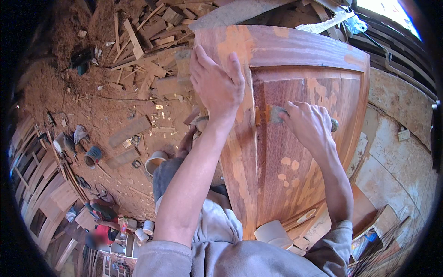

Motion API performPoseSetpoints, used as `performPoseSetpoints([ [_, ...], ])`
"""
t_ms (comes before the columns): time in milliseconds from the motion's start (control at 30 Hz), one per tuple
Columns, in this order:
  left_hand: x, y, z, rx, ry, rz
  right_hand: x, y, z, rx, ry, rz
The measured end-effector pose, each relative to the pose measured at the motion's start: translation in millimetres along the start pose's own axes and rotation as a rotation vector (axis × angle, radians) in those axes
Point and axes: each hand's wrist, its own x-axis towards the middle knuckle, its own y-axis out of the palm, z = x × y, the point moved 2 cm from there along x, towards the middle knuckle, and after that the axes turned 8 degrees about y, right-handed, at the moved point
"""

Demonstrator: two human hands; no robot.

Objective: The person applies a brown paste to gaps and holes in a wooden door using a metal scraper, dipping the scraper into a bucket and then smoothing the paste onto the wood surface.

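Observation:
A reddish-brown wooden panel door [295, 55] stands tilted in front of me, with orange filler patches [318, 92] on its frame and recessed panel. My left hand [217, 85] lies against the door's left edge near the top, thumb apart and fingers stretched out, holding nothing. In my right hand [309, 122] is a putty knife [277, 114], its flat blade against the recessed panel beside the left inner moulding. Orange filler shows at the blade's edge. Most of the handle is hidden in my fist; its rounded end sticks out on the right.
Wood offcuts [134, 39] lie heaped on the dirt floor at the far left. A bucket [156, 161] stands left of my forearm, a bluish bucket [92, 157] farther off. Another person [108, 231] sits at lower left. Boards [392, 120] lean at right.

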Motion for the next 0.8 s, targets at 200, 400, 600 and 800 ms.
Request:
performPoseSetpoints([
  [200,-0.6,1.7,-0.2,-0.01,0.016,-0.01,-7.8,18.6,17.8,-0.186,0.068,-0.083],
  [400,0.2,1.8,2.5,-0.012,0.019,-0.044,2.8,17.9,3.7,-0.035,0.028,0.015],
  [600,-0.2,3.0,0.5,-0.011,0.03,-0.056,8.7,23.3,-14.5,0.147,-0.087,-0.128],
  [800,-0.2,3.5,3.7,-0.021,-0.003,0.006,23.4,32.4,-23.2,0.184,-0.191,-0.12],
])
